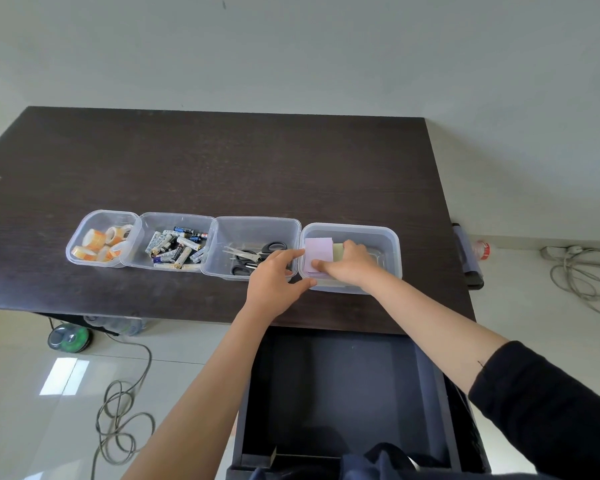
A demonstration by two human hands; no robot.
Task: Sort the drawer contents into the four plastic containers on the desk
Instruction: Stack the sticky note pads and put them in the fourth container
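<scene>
Dark wood-grain desk (pixel 222 168) fills most of my view, with the open drawer (pixel 343 386) below it, its dark floor showing nothing I can make out. Four clear plastic containers sit in a row near the front edge, each touching the next. From my left: the tape container (pixel 84 225) holds orange-and-white tape rolls (pixel 101 244), the battery container (pixel 153 225) a heap of batteries (pixel 177 247), the scissors container (pixel 257 226) several scissors (pixel 253 256), and the notes container (pixel 388 244) a lilac pad of sticky notes (pixel 317 247) beside a pale green one (pixel 338 252). Left hand (pixel 274 282) has its fingers spread, straddling the wall where the last two containers meet (index along the rim, thumb low on the notes container). Right hand (pixel 350 265) is inside that container, fingers curled onto the pads; whether it pinches them I cannot tell.
</scene>
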